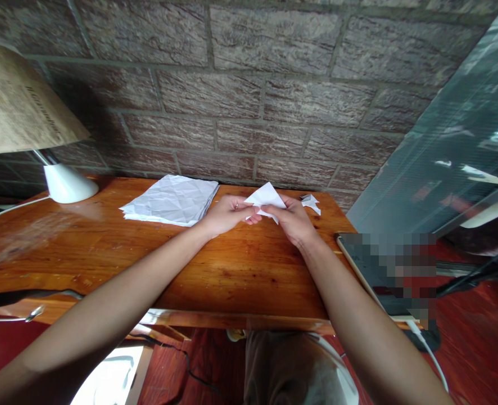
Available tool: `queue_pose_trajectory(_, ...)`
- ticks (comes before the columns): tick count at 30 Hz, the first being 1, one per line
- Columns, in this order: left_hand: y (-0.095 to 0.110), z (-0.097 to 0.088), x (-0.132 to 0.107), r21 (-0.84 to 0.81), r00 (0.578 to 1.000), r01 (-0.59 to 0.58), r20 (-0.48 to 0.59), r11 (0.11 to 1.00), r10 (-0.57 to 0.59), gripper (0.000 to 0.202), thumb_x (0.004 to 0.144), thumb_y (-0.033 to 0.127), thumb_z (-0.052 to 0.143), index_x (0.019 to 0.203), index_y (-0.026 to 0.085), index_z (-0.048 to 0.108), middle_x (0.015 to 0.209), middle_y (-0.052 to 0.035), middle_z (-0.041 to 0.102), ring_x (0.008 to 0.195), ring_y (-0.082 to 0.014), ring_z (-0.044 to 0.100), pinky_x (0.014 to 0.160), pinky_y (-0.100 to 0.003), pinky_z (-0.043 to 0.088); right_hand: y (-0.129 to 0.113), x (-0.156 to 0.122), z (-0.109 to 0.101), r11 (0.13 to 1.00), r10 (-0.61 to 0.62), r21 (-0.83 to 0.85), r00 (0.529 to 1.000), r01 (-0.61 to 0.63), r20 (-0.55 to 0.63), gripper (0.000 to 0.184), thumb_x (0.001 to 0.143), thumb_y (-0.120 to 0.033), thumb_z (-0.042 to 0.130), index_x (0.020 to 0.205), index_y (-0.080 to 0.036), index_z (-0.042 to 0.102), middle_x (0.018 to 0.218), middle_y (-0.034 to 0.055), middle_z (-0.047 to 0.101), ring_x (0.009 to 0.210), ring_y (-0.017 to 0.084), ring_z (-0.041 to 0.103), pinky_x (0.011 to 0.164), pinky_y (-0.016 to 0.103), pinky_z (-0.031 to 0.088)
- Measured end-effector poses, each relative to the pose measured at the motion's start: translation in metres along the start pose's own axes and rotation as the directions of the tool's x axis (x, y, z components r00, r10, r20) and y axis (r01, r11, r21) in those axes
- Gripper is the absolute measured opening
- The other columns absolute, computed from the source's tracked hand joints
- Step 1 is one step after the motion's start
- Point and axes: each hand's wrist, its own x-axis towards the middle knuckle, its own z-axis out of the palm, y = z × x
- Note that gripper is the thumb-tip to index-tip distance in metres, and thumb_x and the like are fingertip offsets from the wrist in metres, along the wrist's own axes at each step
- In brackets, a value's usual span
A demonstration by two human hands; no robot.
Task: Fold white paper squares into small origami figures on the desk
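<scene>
A small folded piece of white paper [268, 196] is held up over the wooden desk, one corner pointing away from me. My left hand [232, 215] pinches its lower left side, thumb on top. From the right, my right hand [293, 218] grips it, with the thumb pressed across its near edge. Both thumbs almost meet at the paper's near side. To the left of my left hand lies a stack of creased white sheets [171, 198]. Just beyond my right hand sits a small folded paper shape [312, 203], partly white and partly grey.
A lamp with a white base [69, 183] and a printed shade [25, 101] stands at the desk's left. Behind the desk [240, 275] rises a brick-patterned wall [240, 95]. At the right edge is a tablet-like device [371, 270] with a white cable [428, 349], near a translucent panel [438, 129].
</scene>
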Motion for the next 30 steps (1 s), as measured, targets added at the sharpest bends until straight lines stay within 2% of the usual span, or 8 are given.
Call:
queue_pose_trajectory(9, 0.0059, 0.0009, -0.0012, -0.061, 0.998, 0.027, -0.053, 0.998, -0.03, 0.038, 0.066, 0.042, 0.086, 0.086, 0.011, 0.078, 0.079, -0.009, 0.078, 0.07, -0.0162, 0.07, 0.075, -0.032, 0.056, -0.002, -0.0002, -0.001, 1.0, 0.013, -0.018, 0.999, -0.014, -0.038, 0.024, 0.058, -0.03, 0.085, 0.076, -0.017, 0.075, 0.074, -0.0013, 0.071, 0.068, 0.012, 0.053, 0.067, 0.028, 0.038)
queue_pose_trajectory(14, 0.007, 0.0013, -0.0014, -0.102, 0.991, 0.041, -0.121, 0.994, -0.053, 0.04, 0.064, 0.043, 0.086, 0.086, 0.011, 0.077, 0.077, -0.0085, 0.077, 0.069, -0.0157, 0.069, 0.073, -0.031, 0.055, 0.0005, 0.001, -0.0036, 0.999, 0.044, -0.015, 0.998, -0.044, -0.033, 0.022, 0.059, -0.032, 0.083, 0.075, -0.019, 0.074, 0.075, 0.0004, 0.071, 0.071, 0.014, 0.057, 0.07, 0.029, 0.042)
queue_pose_trajectory(24, 0.0063, 0.002, -0.0011, -0.079, 0.99, 0.07, -0.115, 0.994, -0.078, 0.044, 0.061, 0.049, 0.087, 0.081, 0.011, 0.076, 0.076, -0.0085, 0.077, 0.068, -0.0156, 0.068, 0.073, -0.032, 0.055, -0.0014, -0.001, -0.001, 0.999, 0.0, -0.032, 1.0, 0.0, 0.016, 0.024, 0.061, -0.035, 0.085, 0.075, -0.018, 0.074, 0.072, -0.0007, 0.069, 0.066, 0.012, 0.052, 0.067, 0.029, 0.039)
queue_pose_trajectory(30, 0.0027, 0.0004, -0.0007, -0.083, 0.991, 0.076, -0.108, 0.994, -0.085, 0.047, 0.062, 0.052, 0.086, 0.084, 0.011, 0.075, 0.078, -0.0087, 0.076, 0.07, -0.0163, 0.068, 0.075, -0.034, 0.056, -0.0053, -0.0027, 0.0015, 0.999, -0.017, -0.047, 0.999, 0.018, 0.028, 0.027, 0.061, -0.038, 0.086, 0.074, -0.019, 0.072, 0.068, -0.0024, 0.065, 0.064, 0.012, 0.049, 0.067, 0.029, 0.038)
